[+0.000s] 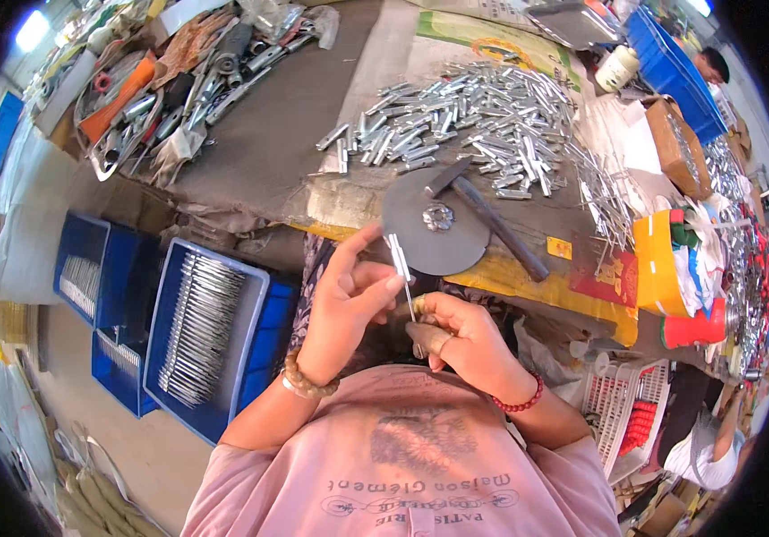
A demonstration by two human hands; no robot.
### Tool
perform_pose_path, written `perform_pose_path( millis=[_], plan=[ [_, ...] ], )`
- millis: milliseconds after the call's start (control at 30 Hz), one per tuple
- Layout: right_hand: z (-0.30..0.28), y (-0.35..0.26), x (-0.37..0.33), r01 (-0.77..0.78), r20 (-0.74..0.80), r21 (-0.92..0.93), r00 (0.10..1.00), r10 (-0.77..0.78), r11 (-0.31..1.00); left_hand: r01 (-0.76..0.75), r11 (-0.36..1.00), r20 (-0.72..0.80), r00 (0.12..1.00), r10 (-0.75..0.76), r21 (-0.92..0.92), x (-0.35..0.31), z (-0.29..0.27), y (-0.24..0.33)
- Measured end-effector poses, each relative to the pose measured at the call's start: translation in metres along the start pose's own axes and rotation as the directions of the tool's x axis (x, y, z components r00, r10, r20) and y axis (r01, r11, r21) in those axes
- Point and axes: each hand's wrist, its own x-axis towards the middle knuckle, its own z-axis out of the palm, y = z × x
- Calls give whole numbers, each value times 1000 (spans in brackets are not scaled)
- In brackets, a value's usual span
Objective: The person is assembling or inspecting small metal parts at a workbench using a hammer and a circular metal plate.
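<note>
Over the near edge of the bench, my right hand (461, 333) pinches the lower part of a slim metal rod with a silver sleeve (398, 254) at its upper end. My left hand (359, 285) is closed around the sleeve, with thumb against it and index finger raised alongside. The rod stands tilted between both hands; its bottom end is partly hidden by my right fingers. Just beyond lies a grey round disc (411, 206) with small metal bits at its centre. A hammer (501, 225) rests across the disc's right side. Farther back spreads a pile of short silver tubes (456, 116).
Thin rods (606, 192) lie right of the tubes, near a yellow box (656, 264) holding cloths. Blue bins (255, 336) of lined-up rods stand low at left. Mixed tools and scrap (170, 98) fill the far left. A white basket (601, 403) and another person (711, 452) are at right.
</note>
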Motion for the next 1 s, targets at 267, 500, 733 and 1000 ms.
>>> perform_pose_path(
  millis=[267, 500, 733, 1000],
  plan=[
    [5, -2, 4, 161, -17, -224, 985, -170, 961, -116, 984, -75, 991, 107, -135, -11, -41, -2],
    [-39, -2, 11, 272, -202, -203, 929, -312, 941, 41, 970, -642, 756, 126, 239, -7, -201, -35],
    [-28, -1, 13, 263, -194, -343, 920, -342, 902, 137, 979, -799, 600, 39, 151, 32, -332, -82],
    [-23, -3, 12, 267, -208, -365, 911, -358, 892, 248, 930, -868, 481, 126, 272, 76, -379, -76]
  ],
)
